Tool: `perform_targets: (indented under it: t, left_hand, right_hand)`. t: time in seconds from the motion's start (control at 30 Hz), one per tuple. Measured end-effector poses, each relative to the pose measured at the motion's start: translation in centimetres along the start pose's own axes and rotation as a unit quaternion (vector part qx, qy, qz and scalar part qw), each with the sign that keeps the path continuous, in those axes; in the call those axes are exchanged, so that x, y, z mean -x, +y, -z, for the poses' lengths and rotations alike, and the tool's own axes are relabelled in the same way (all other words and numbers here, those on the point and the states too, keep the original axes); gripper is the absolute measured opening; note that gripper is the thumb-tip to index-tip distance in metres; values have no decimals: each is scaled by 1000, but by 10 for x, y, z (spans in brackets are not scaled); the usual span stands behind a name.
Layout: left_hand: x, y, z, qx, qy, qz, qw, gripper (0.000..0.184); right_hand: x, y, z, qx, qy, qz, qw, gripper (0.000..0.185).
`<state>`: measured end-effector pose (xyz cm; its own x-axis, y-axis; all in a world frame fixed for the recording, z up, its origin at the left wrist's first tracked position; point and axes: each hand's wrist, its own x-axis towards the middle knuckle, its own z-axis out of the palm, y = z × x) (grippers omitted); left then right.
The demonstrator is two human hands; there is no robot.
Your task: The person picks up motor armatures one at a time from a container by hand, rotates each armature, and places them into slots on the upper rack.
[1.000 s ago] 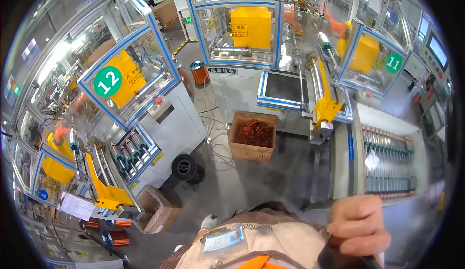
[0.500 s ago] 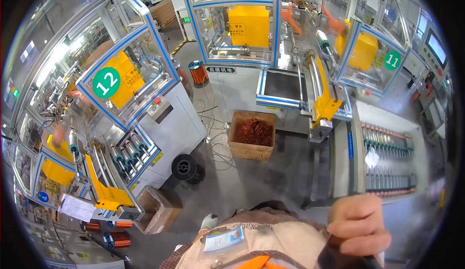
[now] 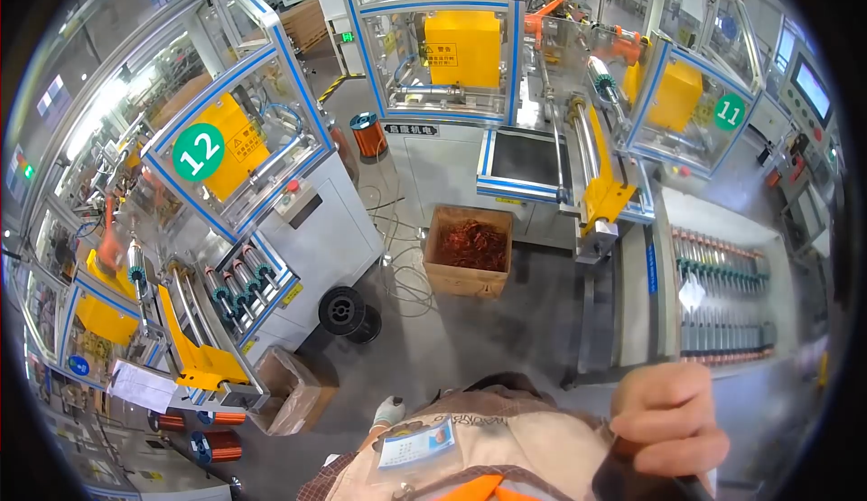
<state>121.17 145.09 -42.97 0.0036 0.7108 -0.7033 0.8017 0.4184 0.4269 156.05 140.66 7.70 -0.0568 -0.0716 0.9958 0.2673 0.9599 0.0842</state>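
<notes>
My right hand is raised at the lower right, close to the camera, with its fingers curled into a closed grip. A dark, smooth object shows just below and left of those fingers; its kind is hidden. My left hand hangs low beside my body in a pale glove, small in view, and its fingers are too unclear to read. An ID badge lies on the front of my light apron. Neither hand touches a machine.
Machines numbered 12 and 11 stand left and right. A cardboard box of copper-coloured wire scraps sits on the floor ahead. Nearby are a black spool, loose cables and a bin holding rows of rotor shafts.
The orange robot arms at the back and far left have shifted position and look sharper now. My hands have stayed almost still.
</notes>
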Motion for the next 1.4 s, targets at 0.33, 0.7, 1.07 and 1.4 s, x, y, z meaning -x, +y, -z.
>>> perform_targets:
  t: [0.33, 0.7, 1.07, 1.4]
  left_hand:
    - [21, 19, 11, 11, 9, 27, 1000, 48]
    - [11, 5, 5, -7, 8, 11, 1000, 44]
    - [16, 10, 4, 7, 6, 25, 1000, 44]
    - [19, 12, 4, 15, 28, 24, 999, 44]
  right_hand:
    - [4, -7, -6, 57, 19, -4, 998, 17]
    - [9, -8, 4, 6, -9, -11, 1000, 11]
    - [1, -15, 5, 24, -59, -62, 996, 11]
    - [5, -11, -6, 63, 0, 17, 998, 18]
